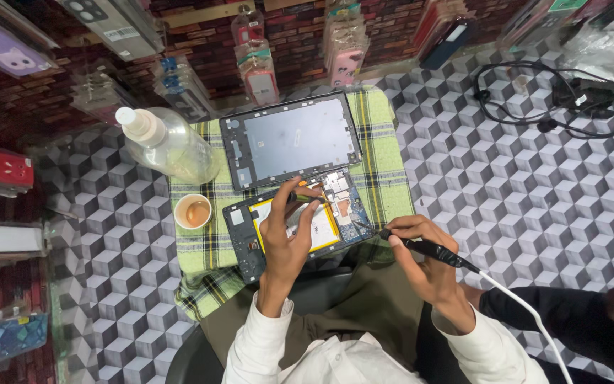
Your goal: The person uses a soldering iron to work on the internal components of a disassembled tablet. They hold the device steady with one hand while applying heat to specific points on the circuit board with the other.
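Now my left hand [287, 238] pinches tweezers [305, 198] over one opened tablet [335, 206]; my right hand [421, 259] grips one soldering iron [431, 249].

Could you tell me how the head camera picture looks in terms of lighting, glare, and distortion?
In the head view, lighting is bright and even; the grey metal tablet back panel shows soft glare; wide-angle distortion bends the hanging phone cases at the edges; the left hand and the right hand, holding the black soldering iron, look sharp.
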